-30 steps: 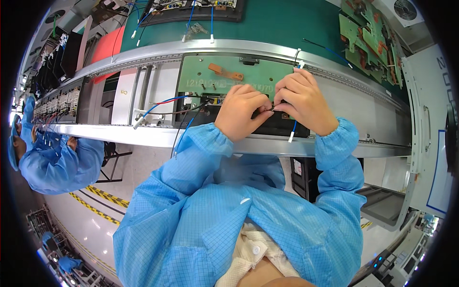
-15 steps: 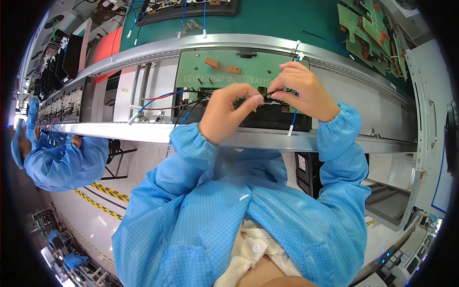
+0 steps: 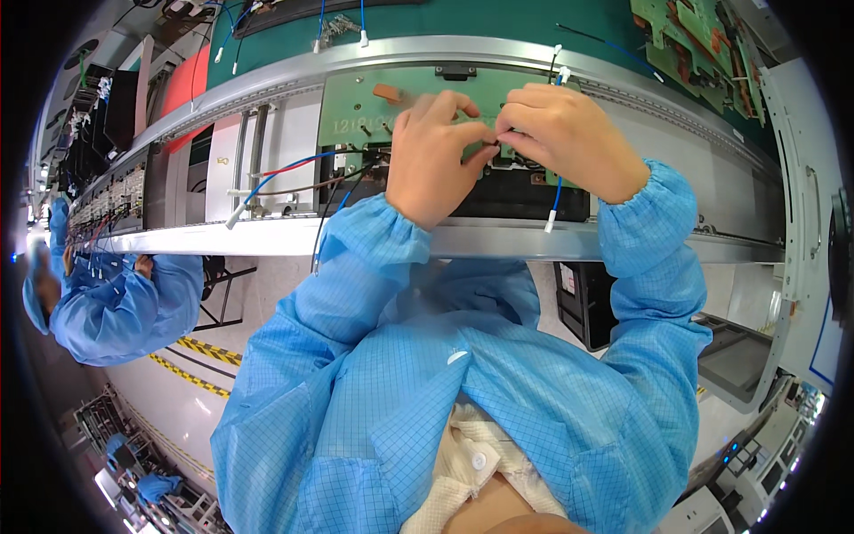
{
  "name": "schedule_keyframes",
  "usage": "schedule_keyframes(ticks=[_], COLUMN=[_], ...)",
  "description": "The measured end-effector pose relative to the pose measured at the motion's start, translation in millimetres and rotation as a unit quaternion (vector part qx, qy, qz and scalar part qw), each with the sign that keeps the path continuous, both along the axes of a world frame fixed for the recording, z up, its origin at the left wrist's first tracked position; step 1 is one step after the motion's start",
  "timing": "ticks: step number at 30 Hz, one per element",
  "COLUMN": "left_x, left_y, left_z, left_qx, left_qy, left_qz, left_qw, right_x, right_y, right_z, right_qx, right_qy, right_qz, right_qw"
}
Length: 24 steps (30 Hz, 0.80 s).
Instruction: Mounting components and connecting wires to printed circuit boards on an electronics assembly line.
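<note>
My left hand (image 3: 431, 160) and my right hand (image 3: 565, 133) meet over a green circuit board (image 3: 342, 102). Thumb and fingertips of each hand pinch at the same spot, where a short bit of thin black wire shows; the fingers cover most of it. The board lies in a black fixture (image 3: 507, 203) on a conveyor. A copper-coloured bar (image 3: 387, 93) and brass posts stand on its face, partly behind my left hand. Red, blue and brown leads (image 3: 294, 169) run off the board's left side. A blue lead with a white connector (image 3: 550, 220) hangs below my right hand.
Aluminium conveyor rails (image 3: 294, 242) run along both sides of the fixture. On the green bench beyond lie loose screws (image 3: 340, 28), a blue lead (image 3: 614, 53) and stacked boards (image 3: 703, 53). At the left, a co-worker in a blue smock (image 3: 133, 303) works at the same line.
Both hands have moved up and to the right in the view, fingertips closer together. The left hand has turned more upright, its other fingers lifted. The board sits slightly higher in the picture.
</note>
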<state>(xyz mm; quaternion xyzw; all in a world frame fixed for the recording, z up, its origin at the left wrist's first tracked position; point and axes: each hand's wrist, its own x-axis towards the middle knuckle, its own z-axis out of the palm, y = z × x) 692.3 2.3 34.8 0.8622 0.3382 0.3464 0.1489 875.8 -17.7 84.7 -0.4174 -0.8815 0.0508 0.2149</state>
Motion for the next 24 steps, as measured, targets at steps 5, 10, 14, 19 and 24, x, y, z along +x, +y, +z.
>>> schedule_keyframes(ticks=[5,10,14,19,24], left_x=[-12,-37,-39,-41,-38], left_y=[-8,-60,-73,-75,-77], left_z=[10,-7,-33,-43,-42], left_qx=[-0.047,-0.132,-0.112,-0.109,-0.116], left_qy=[-0.098,-0.235,-0.158,-0.147,-0.143], left_qz=[-0.005,-0.009,-0.039,-0.069,-0.073], left_qw=[0.994,0.963,0.980,0.981,0.980], right_x=[-14,-11,-6,-3,2], right_y=[-6,-15,-16,-18,-22], right_z=[-13,-23,-28,-31,-27], right_qx=[0.078,0.099,0.093,0.083,0.074], right_qy=[-0.127,-0.171,-0.178,-0.205,-0.205], right_qz=[-0.022,-0.061,-0.074,-0.102,-0.099], right_qw=[0.989,0.978,0.977,0.970,0.971])
